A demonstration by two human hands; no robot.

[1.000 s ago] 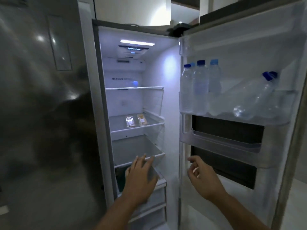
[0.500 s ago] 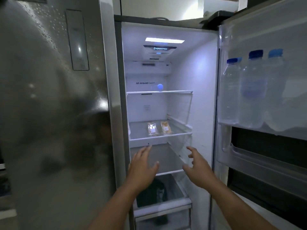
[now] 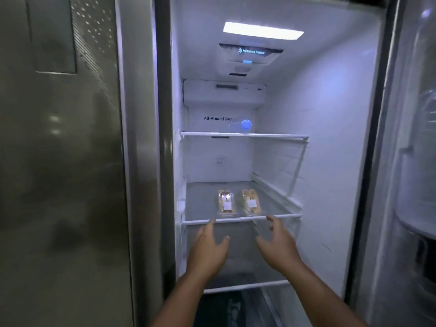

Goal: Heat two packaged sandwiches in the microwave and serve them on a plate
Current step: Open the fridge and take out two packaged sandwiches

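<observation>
Two packaged sandwiches lie side by side on the middle glass shelf (image 3: 200, 204) of the open fridge: the left sandwich (image 3: 226, 203) and the right sandwich (image 3: 251, 202), each in clear wrap with a white label. My left hand (image 3: 208, 247) reaches up with fingers spread, its fingertips at the shelf's front edge just below the left sandwich. Beside it my right hand (image 3: 277, 244) is stretched forward, fingers relaxed, just below the right sandwich. Both hands hold nothing.
The closed steel freezer door (image 3: 61, 161) fills the left. The open fridge door (image 3: 415, 175) with its bins stands at the right. A bottle cap (image 3: 246, 124) shows on the upper shelf. A dark item (image 3: 226, 305) sits in the bottom drawer.
Both hands have risen and moved inward from below the lower shelf to the front edge of the sandwich shelf. The view has closed in on the fridge interior.
</observation>
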